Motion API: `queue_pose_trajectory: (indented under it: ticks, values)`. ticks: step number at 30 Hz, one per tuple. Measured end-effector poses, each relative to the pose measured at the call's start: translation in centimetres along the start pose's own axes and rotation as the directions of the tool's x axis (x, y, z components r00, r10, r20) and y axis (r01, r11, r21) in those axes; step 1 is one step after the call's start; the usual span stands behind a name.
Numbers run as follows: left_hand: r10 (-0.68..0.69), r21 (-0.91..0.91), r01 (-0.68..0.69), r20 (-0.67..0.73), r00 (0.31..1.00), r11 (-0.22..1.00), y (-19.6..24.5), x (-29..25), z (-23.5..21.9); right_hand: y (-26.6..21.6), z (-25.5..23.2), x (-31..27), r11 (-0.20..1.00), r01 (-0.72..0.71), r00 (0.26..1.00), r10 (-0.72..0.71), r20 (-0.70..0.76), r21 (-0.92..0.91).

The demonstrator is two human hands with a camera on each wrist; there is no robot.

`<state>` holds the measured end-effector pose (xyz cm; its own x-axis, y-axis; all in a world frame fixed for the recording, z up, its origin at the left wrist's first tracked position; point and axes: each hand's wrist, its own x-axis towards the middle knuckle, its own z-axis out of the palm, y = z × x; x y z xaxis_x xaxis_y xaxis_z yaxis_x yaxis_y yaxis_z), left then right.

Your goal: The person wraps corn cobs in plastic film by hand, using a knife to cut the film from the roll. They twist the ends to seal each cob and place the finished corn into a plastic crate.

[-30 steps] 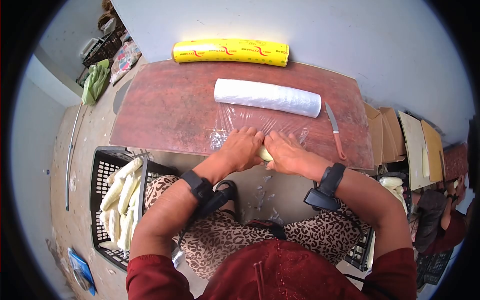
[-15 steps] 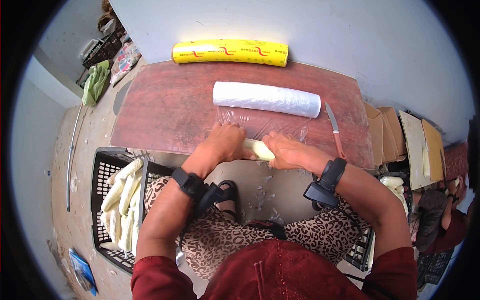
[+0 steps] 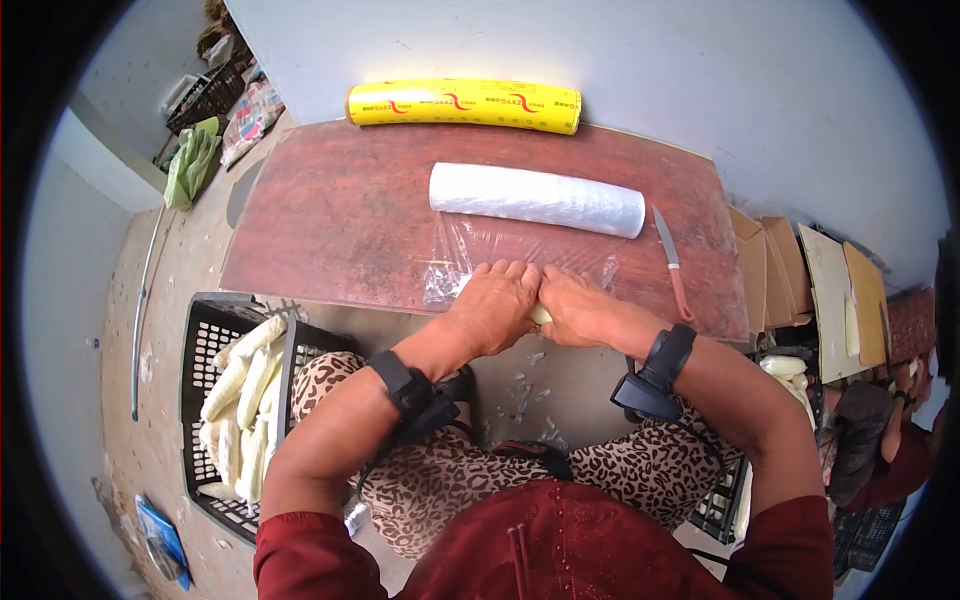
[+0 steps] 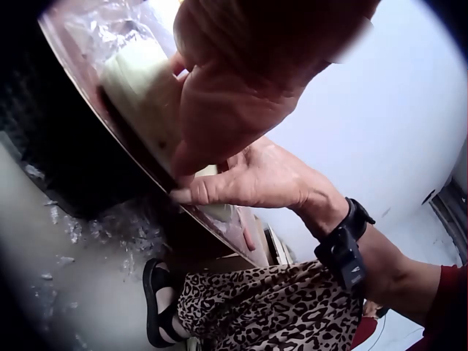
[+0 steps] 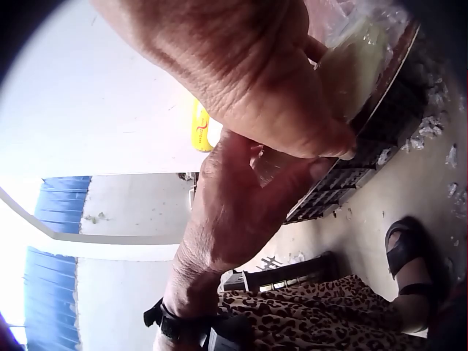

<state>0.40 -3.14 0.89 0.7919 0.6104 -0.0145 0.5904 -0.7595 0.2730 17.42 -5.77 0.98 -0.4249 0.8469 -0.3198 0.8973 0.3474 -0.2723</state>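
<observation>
A long, pale vegetable (image 4: 142, 84), its exact kind unclear, lies along the table's front edge at the end of a sheet of clear film (image 3: 500, 238). My left hand (image 3: 498, 308) and right hand (image 3: 577, 310) grip it side by side, touching, thumbs on the near side. From above only a small pale part shows between them; the wrist views show more of its smooth surface, with crumpled film at its end. The film runs back to a white roll of cling film (image 3: 537, 199) lying across the table.
On the red-brown table (image 3: 320, 200), a knife (image 3: 672, 265) with an orange handle lies at right. A yellow printed roll (image 3: 465, 105) lies against the wall. At left, a black crate (image 3: 193, 400) holds several pale vegetables (image 3: 240, 390). Film scraps (image 3: 523, 390) litter the floor; cardboard (image 3: 775, 270) stands at right.
My left hand slid left along the vegetable, baring its middle, then came back right beside my right hand, which stayed nearly in place. The film roll shifted slightly.
</observation>
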Motion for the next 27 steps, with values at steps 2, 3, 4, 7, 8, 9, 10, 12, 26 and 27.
queue_pose_trajectory:
  ticks: [2,3,4,7,8,9,10,12,26,27]
  values:
    - [-0.014,-0.026,0.015,0.027,1.000,1.000,-0.1,-0.2,-0.1,-0.4,-0.2,-0.1,1.000,-0.015,1.000,0.015,0.016,-0.002]
    - [-0.017,-0.016,0.017,0.032,0.999,1.000,-0.1,-0.2,0.0,-0.5,-0.6,-0.2,1.000,-0.016,0.999,0.015,0.033,0.015]
    - [-0.018,-0.006,0.019,0.038,0.999,1.000,-0.2,-0.1,0.1,-0.6,-0.8,-0.2,0.999,-0.018,0.999,0.017,0.050,0.033]
    - [-0.023,-0.005,0.023,0.055,0.998,1.000,-0.2,0.0,0.2,-0.5,-0.8,-0.2,0.999,-0.014,0.999,0.012,0.047,0.031]
    - [-0.025,-0.010,0.025,0.060,0.998,1.000,-0.2,0.0,0.1,-0.5,-0.8,-0.2,0.999,-0.016,0.999,0.015,0.040,0.029]
    - [-0.027,-0.020,0.028,0.062,0.998,0.999,-0.2,0.0,0.1,-0.6,-0.7,-0.2,0.999,-0.019,0.999,0.018,0.032,0.026]
    - [-0.029,-0.031,0.031,0.065,0.997,0.999,-0.2,0.0,-0.1,-0.6,-0.5,-0.3,0.999,-0.021,0.999,0.021,0.025,0.024]
    - [-0.032,-0.030,0.034,0.062,0.998,0.999,-0.2,0.0,-0.1,-0.7,-0.3,-0.4,0.999,-0.042,0.999,0.041,0.012,0.008]
    - [-0.028,0.021,0.027,0.043,0.999,0.999,-0.4,-0.1,0.4,-0.7,0.5,-1.1,0.997,-0.065,0.992,0.068,-0.104,0.032]
    - [-0.027,0.042,0.026,0.013,1.000,0.999,-0.3,-0.1,0.6,-0.6,0.4,-0.9,0.999,-0.051,0.995,0.052,-0.086,0.018]
